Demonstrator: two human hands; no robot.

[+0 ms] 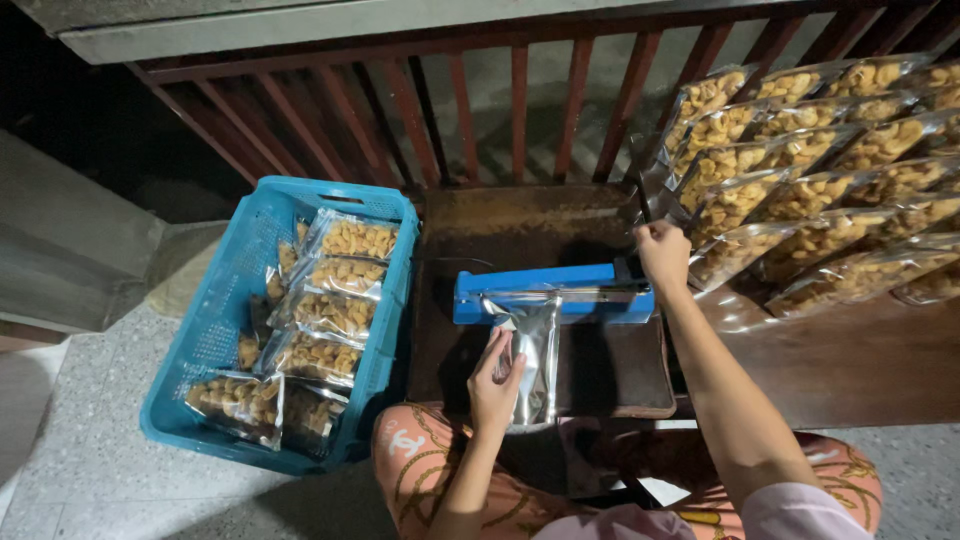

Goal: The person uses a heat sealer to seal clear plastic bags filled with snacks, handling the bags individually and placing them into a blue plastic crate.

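Head view looks down on a blue bar-shaped heat sealer (552,294) that lies across a dark brown worn wooden board (540,225); everything here is placed from that sealer. A shiny silver foil pouch (535,355) hangs from the sealer's near edge, its top tucked under the closed bar, its body running toward the person's lap; the left hand (495,385) grips the pouch's left edge, fingers curled around it just below the sealer. The right hand (663,255) sits at the sealer's right end, closed in a fist on the bar's handle end. Left of the sealer, beside the board, stands a turquoise perforated plastic crate (240,270) on the speckled floor; inside it lie clear-fronted pouches of pale golden snacks (330,312), stacked in a loose column. Right of the sealer and beyond it, more filled snack pouches (820,170) lie in overlapping rows on a dark wooden tabletop (850,365). Behind the sealer runs a red-brown barred railing (520,100).
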